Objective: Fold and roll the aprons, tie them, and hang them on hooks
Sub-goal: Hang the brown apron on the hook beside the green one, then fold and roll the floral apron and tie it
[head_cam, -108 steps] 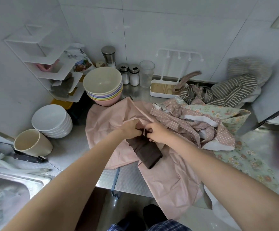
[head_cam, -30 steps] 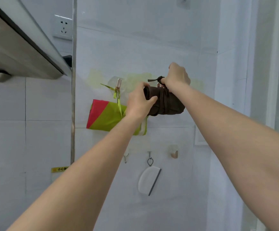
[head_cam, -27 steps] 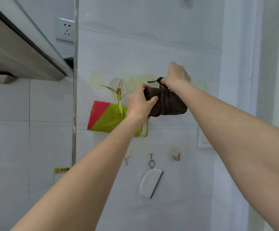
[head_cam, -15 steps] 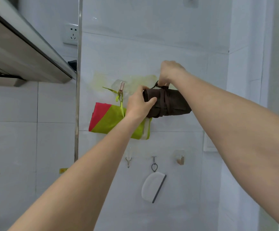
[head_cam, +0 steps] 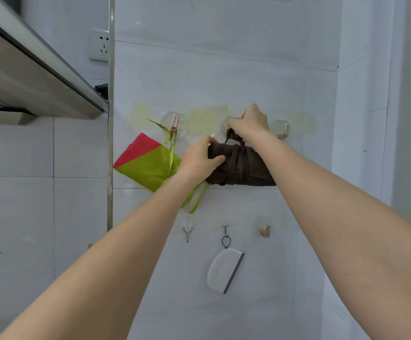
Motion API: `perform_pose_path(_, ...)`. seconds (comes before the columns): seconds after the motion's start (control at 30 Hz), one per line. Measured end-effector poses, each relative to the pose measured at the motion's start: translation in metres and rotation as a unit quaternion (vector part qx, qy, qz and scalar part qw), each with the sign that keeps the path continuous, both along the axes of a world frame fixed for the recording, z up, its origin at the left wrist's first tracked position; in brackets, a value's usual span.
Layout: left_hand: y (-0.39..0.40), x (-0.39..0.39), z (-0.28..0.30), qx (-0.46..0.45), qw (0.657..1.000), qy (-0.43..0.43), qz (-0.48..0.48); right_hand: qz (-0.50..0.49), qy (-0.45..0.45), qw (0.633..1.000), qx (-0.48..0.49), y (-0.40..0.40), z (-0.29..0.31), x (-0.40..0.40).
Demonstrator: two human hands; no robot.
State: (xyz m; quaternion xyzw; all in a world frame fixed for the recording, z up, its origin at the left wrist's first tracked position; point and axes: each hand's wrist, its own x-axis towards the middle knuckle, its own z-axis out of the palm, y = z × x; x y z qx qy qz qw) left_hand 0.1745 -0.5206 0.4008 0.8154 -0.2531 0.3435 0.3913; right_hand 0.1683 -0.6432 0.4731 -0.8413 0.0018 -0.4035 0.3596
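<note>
Brown apron roll (head_cam: 246,168), long axis horizontal

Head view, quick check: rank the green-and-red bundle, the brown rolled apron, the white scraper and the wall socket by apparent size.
1. green-and-red bundle, though the left arm covers part of it
2. brown rolled apron, partly hidden by both arms, so close to first
3. white scraper
4. wall socket, partly cut off by the metal strip

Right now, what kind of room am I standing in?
Most likely a home kitchen. A range hood juts out at upper left, the wall is white tile with a power socket, and stick-on hooks hold a folded green and red apron and a white scraper.
</note>
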Motion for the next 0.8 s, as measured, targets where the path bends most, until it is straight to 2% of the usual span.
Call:
perform_pose_path(0.1,0.002,0.000,-0.005,0.109,0.991,0.014,0.070,0.017,0.010,1.000,-0.010,-0.002,-0.018,-0.001)
perform_pose_path(0.17,0.000,-0.001,-0.010,0.209,0.965,-0.017,0.161,-0.004,-0.003,1.000,-0.029,0.001,-0.027,-0.003)
perform_pose_path(0.23,-0.002,-0.003,-0.016,0.267,0.933,-0.053,0.234,-0.051,-0.015,0.996,-0.075,0.007,-0.033,-0.006)
perform_pose_path(0.33,0.001,-0.009,-0.023,0.274,0.921,-0.082,0.263,-0.134,-0.051,0.983,-0.111,0.017,-0.039,-0.015)
perform_pose_path(0.43,0.028,-0.012,-0.037,0.219,0.906,-0.238,0.274,-0.160,-0.162,0.966,-0.123,0.040,-0.050,-0.028)
perform_pose_path(0.47,0.035,-0.018,-0.036,0.211,0.903,-0.266,0.262,-0.148,-0.198,0.959,-0.136,0.046,-0.050,-0.032)
perform_pose_path(0.53,0.058,-0.039,-0.049,0.252,0.918,-0.184,0.246,-0.094,-0.237,0.952,-0.169,0.076,-0.067,-0.042)
perform_pose_path(0.6,0.083,-0.052,-0.065,0.265,0.917,-0.160,0.251,-0.037,-0.262,0.944,-0.197,0.111,-0.088,-0.052)
perform_pose_path(0.7,0.150,-0.078,-0.108,0.293,0.910,-0.163,0.243,0.096,-0.246,0.939,-0.219,0.185,-0.143,-0.076)
perform_pose_path(0.77,0.178,-0.090,-0.130,0.338,0.889,-0.166,0.260,0.122,-0.213,0.940,-0.236,0.203,-0.168,-0.079)
perform_pose_path(0.8,0.206,-0.100,-0.149,0.367,0.882,-0.112,0.275,0.145,-0.194,0.941,-0.237,0.223,-0.189,-0.083)
